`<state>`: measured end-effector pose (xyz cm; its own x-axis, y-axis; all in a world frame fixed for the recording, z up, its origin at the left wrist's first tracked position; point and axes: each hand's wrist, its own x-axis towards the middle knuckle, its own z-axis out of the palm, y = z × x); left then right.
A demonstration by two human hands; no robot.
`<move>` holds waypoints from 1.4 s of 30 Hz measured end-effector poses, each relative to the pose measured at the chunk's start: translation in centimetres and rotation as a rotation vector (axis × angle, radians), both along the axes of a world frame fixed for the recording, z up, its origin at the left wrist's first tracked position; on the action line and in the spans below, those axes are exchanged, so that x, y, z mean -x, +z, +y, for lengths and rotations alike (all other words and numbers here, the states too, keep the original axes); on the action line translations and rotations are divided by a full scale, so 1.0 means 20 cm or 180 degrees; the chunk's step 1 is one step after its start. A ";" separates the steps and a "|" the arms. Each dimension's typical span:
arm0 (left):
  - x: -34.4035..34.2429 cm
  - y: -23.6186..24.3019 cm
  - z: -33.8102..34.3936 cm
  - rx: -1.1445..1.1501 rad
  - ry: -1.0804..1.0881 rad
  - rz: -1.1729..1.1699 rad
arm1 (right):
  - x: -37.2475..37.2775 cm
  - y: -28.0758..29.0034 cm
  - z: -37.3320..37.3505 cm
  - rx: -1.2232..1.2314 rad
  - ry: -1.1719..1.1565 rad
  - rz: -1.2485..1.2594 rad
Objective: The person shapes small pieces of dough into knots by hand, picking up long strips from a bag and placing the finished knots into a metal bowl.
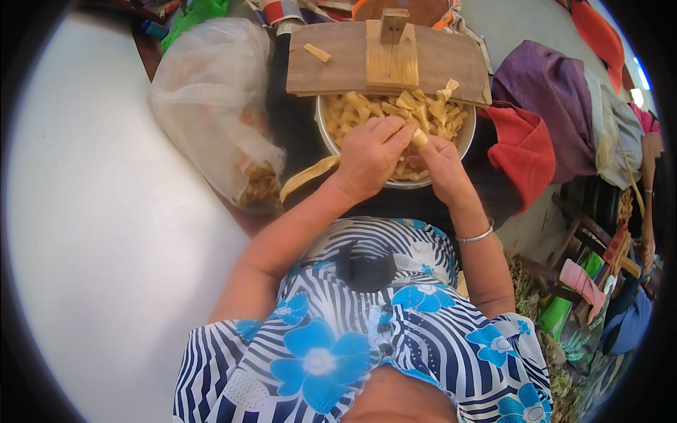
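Observation:
Over a round pale metal bowl [321, 127] my two hands meet, both closed. A flat, pale yellow strip [309, 174] runs out of my left hand [372, 156] and trails to the left, past the bowl's rim. Its other end is wrapped into a small fold between the fingertips, pinched by my right hand [444, 168]. Short, knotted yellow pieces [423, 109] fill the bowl beneath. What the strip is made of I cannot tell. My fingers partly hide the fold.
A wooden board [324, 70] with an upright block covers the bowl's far side; one loose piece [316, 53] lies on it. A translucent plastic bag [204, 92] stands at left. Red cloth [525, 155] and a purple bundle [543, 106] are at right. An orange basin [416, 10] sits behind.

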<state>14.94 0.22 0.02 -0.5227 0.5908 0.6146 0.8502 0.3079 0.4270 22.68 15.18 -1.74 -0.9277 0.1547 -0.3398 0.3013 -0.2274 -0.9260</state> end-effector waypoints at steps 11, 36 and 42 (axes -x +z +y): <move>-0.02 0.10 0.02 -0.0471 -0.0189 -0.1430 | 0.05 0.01 -0.05 0.1553 -0.0282 0.0102; -0.02 0.06 -0.10 0.0719 0.0094 -0.0944 | 0.22 0.11 0.23 -0.1625 -0.1164 0.1439; 0.15 0.13 -0.04 0.0735 -0.0268 -0.1829 | 0.24 0.25 0.17 -0.1304 0.0834 0.0468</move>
<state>11.97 -0.51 2.55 -0.6776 0.7285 0.1007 0.5298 0.3887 0.7538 17.95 18.57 3.21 -0.9867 0.0035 -0.1628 0.1593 0.2292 -0.9603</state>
